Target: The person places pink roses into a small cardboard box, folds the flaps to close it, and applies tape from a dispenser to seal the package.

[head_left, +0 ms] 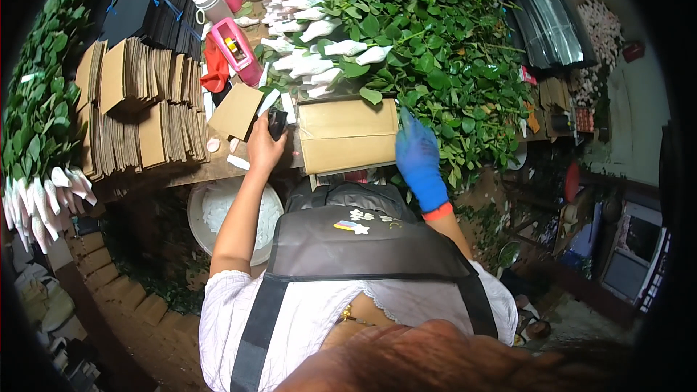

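My bare left hand (266,147) is closed round a small black tool (276,123), possibly a stapler; the fingers partly cover it. Beside that hand, a loose square of brown cardboard (236,112) lies tilted. Directly in front of me is a wider folded cardboard sheet (347,151), with a crease running across it. My right hand (419,156), in a blue glove with an orange cuff, rests along the sheet's right edge. Its fingers look stretched forward, their tips close to green leaves. One leaf (371,95) overlaps the sheet's far edge.
Leafy stems (450,65) with white-sleeved heads (312,65) cover the table's far side. Stacked cardboard pieces (141,109) stand left. A pink tape dispenser (237,51), a red cloth (215,65) and a white tumbler (210,3) lie beyond. A white tub (200,236) stands below the edge.
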`<state>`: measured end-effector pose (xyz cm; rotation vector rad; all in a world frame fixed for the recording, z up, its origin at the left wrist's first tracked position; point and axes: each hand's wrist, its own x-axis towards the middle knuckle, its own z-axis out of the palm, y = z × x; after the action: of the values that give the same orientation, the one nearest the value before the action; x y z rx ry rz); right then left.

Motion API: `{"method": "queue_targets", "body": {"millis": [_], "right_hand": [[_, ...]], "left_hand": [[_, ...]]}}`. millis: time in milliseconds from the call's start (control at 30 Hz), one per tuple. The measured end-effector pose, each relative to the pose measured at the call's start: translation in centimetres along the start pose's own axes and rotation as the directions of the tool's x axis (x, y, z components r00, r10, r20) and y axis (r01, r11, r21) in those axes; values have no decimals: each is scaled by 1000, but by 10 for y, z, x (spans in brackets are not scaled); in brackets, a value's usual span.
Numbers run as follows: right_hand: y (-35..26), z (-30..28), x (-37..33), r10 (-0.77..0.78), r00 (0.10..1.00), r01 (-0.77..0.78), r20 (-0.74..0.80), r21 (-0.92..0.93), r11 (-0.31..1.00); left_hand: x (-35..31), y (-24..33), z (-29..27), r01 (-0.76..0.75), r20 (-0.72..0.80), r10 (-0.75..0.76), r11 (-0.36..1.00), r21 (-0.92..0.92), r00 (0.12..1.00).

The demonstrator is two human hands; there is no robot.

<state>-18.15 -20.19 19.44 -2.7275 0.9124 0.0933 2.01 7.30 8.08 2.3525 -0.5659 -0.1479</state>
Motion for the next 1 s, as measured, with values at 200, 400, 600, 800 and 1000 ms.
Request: {"method": "queue_targets", "body": {"millis": [200,400,600,800,1000], "right_hand": [[-46,-65,0,-234,968,240,-92,66,968],[11,-13,26,-198,934,259,-296,185,948],[17,-44,-1,16,963,63,-270,281,958],[-33,-59,-16,-158,965,243,-208,492,836],[-36,-70,-36,-44,993,101,-106,620,778]], "left_hand": [[6,-23,23,-274,37,273,934,231,961],[29,-7,-1,-338,-200,331,941,3,922],[129,-34,-27,68,-442,-102,993,-91,891],[207,-71,-20,325,-212,-343,938,-117,915],[148,-37,-20,249,42,-254,964,91,966]]}}
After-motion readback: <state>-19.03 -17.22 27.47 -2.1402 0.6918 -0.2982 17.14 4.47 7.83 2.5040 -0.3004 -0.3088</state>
